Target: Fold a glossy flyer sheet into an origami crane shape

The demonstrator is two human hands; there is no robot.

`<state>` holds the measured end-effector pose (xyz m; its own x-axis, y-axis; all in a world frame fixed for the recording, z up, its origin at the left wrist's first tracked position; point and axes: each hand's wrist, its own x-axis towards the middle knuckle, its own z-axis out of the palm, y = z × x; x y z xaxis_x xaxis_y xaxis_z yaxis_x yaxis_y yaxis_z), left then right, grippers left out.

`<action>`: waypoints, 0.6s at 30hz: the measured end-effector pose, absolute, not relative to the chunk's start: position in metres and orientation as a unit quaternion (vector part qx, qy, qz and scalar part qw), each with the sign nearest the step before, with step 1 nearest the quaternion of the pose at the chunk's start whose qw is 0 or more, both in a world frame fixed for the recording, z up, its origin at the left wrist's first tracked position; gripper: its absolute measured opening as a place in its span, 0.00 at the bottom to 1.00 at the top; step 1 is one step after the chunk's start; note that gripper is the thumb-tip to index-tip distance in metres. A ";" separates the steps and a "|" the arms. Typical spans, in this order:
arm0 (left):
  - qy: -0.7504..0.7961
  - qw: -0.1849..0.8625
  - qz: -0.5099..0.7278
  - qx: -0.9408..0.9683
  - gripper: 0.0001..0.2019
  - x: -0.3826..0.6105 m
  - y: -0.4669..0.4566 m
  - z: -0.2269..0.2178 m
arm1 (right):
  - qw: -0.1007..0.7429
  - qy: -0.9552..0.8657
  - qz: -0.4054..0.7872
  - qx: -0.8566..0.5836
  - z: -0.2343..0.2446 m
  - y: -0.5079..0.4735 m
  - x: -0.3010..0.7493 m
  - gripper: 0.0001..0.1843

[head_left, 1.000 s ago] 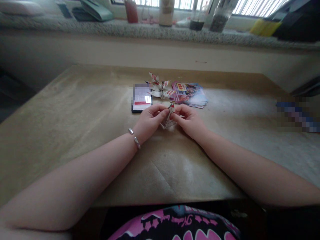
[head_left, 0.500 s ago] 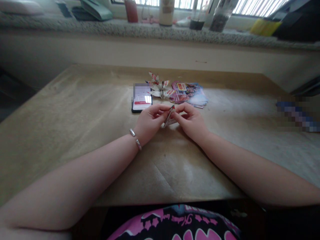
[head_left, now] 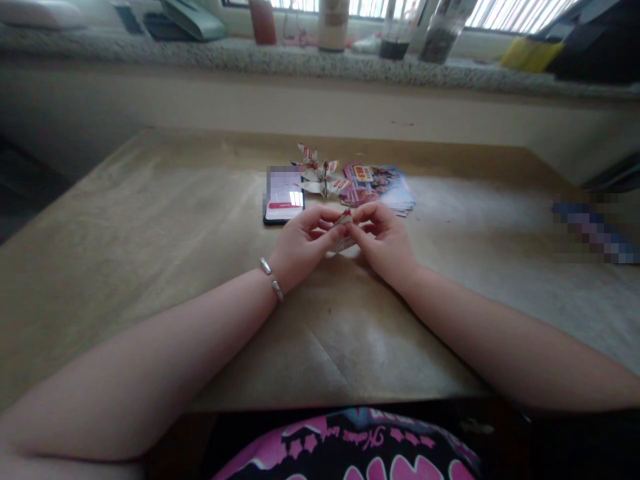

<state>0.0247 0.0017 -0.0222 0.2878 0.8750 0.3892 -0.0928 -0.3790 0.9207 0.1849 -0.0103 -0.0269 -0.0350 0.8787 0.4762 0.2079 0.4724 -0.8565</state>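
My left hand (head_left: 300, 243) and my right hand (head_left: 383, 240) meet over the middle of the table, fingers pinched on a small folded piece of printed paper (head_left: 343, 230), white with red marks. Most of the paper is hidden between my fingers. A silver bracelet sits on my left wrist. Just beyond my hands lie folded paper cranes (head_left: 320, 175) of the same printed paper, a stack of colourful leaflets (head_left: 380, 188) to their right, and a phone (head_left: 283, 203) with a lit screen to their left.
The beige table (head_left: 150, 220) stretches left and right of my hands. A blurred blue object (head_left: 597, 230) lies at the right edge. Behind, a speckled ledge (head_left: 300, 60) under the window carries bottles, jars and other items.
My fingers have drawn closer together round the folded paper, which now shows less and sits lower between my hands. My arms stay where they were.
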 end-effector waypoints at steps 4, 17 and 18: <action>0.325 0.473 0.513 0.638 0.17 0.023 0.004 -0.028 | 0.564 -0.649 0.300 -0.413 -0.030 -0.008 0.185 0.09; 0.351 0.455 0.492 0.654 0.16 0.020 0.004 -0.023 | 0.522 -0.630 0.343 -0.461 -0.028 -0.011 0.185 0.16; 0.347 0.466 0.479 0.658 0.16 0.020 0.004 -0.024 | 0.519 -0.629 0.343 -0.466 -0.028 -0.010 0.186 0.17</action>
<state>0.0201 0.0041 -0.0239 0.3003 0.9031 0.3071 0.0092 -0.3247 0.9458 0.1857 -0.0097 -0.0282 -0.0271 0.9424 0.3334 0.2300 0.3304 -0.9154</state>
